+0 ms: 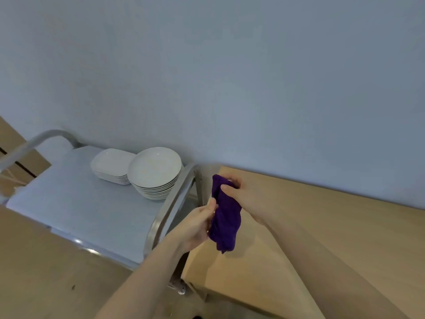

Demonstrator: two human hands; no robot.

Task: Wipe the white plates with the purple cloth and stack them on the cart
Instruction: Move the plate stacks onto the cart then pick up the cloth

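Both our left hand (197,223) and right hand (239,192) pinch the bunched purple cloth (225,217) above the surface's (322,226) left edge; we advise folding it flat before wiping.

The cart (76,203) stands against the wall (230,65), just left of the wooden table (322,238), whose back edge also meets the wall. On the cart's top, at its far end near the wall, stand two stacks: the stack of round plates (154,172) next to the cart's right-hand handle rail (170,203), and the stack of square plates (111,165) touching it on its left. The cart's other handle rail (34,140) rises at its left end. Right of the cart, over the table's left edge, the left hand (197,224) and right hand (234,192) hold the cloth (225,217) between them, the right hand at its upper end, the left lower.
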